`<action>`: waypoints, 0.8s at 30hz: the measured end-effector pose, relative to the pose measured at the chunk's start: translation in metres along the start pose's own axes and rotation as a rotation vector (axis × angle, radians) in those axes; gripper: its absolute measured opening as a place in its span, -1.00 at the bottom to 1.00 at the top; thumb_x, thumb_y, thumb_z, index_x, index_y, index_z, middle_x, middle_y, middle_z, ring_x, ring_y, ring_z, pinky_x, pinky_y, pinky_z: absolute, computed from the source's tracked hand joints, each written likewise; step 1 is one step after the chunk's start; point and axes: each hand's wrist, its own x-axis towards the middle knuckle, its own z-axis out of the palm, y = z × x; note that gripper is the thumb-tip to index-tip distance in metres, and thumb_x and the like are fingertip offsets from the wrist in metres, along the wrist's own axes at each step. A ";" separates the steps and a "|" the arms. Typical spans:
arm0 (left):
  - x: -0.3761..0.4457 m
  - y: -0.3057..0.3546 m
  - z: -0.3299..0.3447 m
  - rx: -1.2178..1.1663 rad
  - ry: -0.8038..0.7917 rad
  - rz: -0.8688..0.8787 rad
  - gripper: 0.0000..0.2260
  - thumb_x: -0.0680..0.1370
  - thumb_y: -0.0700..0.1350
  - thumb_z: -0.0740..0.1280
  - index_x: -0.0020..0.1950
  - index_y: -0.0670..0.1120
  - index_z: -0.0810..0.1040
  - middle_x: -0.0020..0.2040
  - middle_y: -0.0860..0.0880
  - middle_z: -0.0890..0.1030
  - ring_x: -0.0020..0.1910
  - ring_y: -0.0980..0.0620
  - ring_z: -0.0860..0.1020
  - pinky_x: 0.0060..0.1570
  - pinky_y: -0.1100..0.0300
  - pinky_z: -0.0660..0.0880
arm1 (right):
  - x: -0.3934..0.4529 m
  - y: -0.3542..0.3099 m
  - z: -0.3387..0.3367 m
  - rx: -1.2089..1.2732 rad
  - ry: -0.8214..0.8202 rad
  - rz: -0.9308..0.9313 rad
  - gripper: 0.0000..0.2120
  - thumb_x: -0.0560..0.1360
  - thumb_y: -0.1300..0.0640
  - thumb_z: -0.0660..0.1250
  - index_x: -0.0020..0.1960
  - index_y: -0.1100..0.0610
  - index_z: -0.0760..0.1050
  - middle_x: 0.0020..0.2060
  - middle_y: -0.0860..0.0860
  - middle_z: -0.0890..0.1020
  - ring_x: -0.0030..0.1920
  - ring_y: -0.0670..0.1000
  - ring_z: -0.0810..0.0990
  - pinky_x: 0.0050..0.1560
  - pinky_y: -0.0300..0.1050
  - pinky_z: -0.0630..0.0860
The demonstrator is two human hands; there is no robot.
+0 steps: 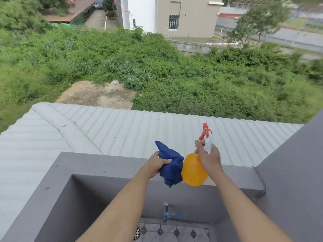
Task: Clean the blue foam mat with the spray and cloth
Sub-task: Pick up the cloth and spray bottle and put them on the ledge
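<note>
Writing none legible. One cloth (pixel 172 167) gripped by left hand (pixel 158 165); one sprayer (pixel 195 167), at cloth's 3 o'clock, gripped by right hand (pixel 208 158).

We cannot see the bottle's (pixel 193 172) neck, hidden behind the right hand (pixel 208 158); part of the cloth (pixel 172 167) is bunched inside the left hand (pixel 157 164); both forearms run off the bottom edge; the drain (pixel 137 233) is half hidden by the left arm; the tiles (pixel 174 232) are cut by the bottom edge; far trees (pixel 262 20) at the top right are smeared with blur.
</note>
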 end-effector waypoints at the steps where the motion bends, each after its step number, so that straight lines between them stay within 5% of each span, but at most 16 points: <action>1: 0.006 -0.008 -0.004 0.088 0.075 0.008 -0.64 0.43 -0.14 0.41 0.19 -0.10 0.43 0.11 -0.12 0.60 0.05 -0.08 0.59 0.05 -0.03 0.58 | 0.001 0.001 0.003 0.018 0.029 0.008 -0.75 0.57 -0.02 0.29 -0.09 0.16 0.55 -0.27 0.06 0.64 -0.21 -0.02 0.57 -0.23 -0.18 0.40; 7: 0.010 -0.048 -0.027 0.547 0.574 0.126 -0.38 0.38 0.05 0.51 0.24 -0.15 0.24 0.02 -0.11 0.50 -0.03 -0.16 0.57 -0.23 0.11 0.41 | 0.003 0.009 0.014 0.001 0.140 0.013 -0.72 0.59 0.03 0.24 -0.16 0.21 0.52 -0.36 0.01 0.60 -0.27 -0.04 0.55 -0.25 -0.16 0.36; 12: 0.007 -0.061 -0.024 1.091 0.690 0.058 -0.24 0.50 0.28 0.24 0.52 -0.10 0.05 0.26 -0.17 0.34 -0.21 -0.07 0.56 -0.38 0.20 0.38 | 0.001 0.012 0.018 -0.006 0.186 0.009 -0.73 0.59 0.05 0.22 -0.12 0.22 0.52 -0.36 -0.01 0.59 -0.37 -0.18 0.53 -0.33 -0.27 0.37; 16: 0.002 -0.061 -0.015 1.288 0.657 0.022 -0.40 0.55 0.28 0.14 0.41 -0.11 0.22 0.22 -0.15 0.36 -0.37 0.00 0.39 -0.51 0.24 0.22 | -0.001 0.012 0.017 -0.011 0.179 0.015 -0.75 0.59 0.06 0.22 -0.08 0.24 0.52 -0.32 0.02 0.62 -0.37 -0.25 0.53 -0.41 -0.48 0.35; 18: 0.004 -0.060 -0.017 1.406 0.666 0.045 -0.40 0.54 0.29 0.16 0.38 -0.12 0.27 0.19 -0.14 0.41 -0.26 -0.01 0.43 -0.41 0.24 0.27 | -0.003 0.014 0.016 -0.007 0.172 0.031 -0.73 0.59 0.05 0.22 -0.06 0.25 0.53 -0.28 0.02 0.63 -0.35 -0.30 0.54 -0.41 -0.51 0.35; 20: 0.010 -0.062 -0.024 1.579 0.661 0.213 -0.35 0.53 0.24 0.18 0.50 -0.09 0.18 0.35 -0.14 0.39 0.11 -0.10 0.48 -0.04 0.09 0.42 | -0.004 0.016 0.015 -0.005 0.159 0.037 -0.71 0.60 0.03 0.23 -0.05 0.25 0.56 -0.27 -0.02 0.63 -0.32 -0.37 0.54 -0.40 -0.54 0.34; 22: 0.020 -0.070 -0.033 1.679 0.418 0.373 -0.38 0.60 0.17 0.08 0.57 -0.04 -0.04 0.56 -0.12 0.10 0.49 -0.15 0.18 0.38 -0.12 0.20 | -0.004 0.018 0.014 -0.017 0.143 0.038 -0.71 0.60 0.02 0.23 -0.04 0.24 0.57 -0.25 -0.05 0.64 -0.31 -0.40 0.53 -0.40 -0.56 0.33; 24: 0.021 -0.078 -0.038 1.649 0.204 0.313 -0.42 0.64 0.16 -0.08 0.56 -0.02 -0.23 0.58 -0.07 -0.15 0.56 -0.08 -0.08 0.48 -0.08 -0.01 | -0.004 0.018 0.012 -0.032 0.129 0.041 -0.73 0.59 0.02 0.24 -0.04 0.21 0.56 -0.23 -0.03 0.66 -0.30 -0.37 0.54 -0.40 -0.51 0.34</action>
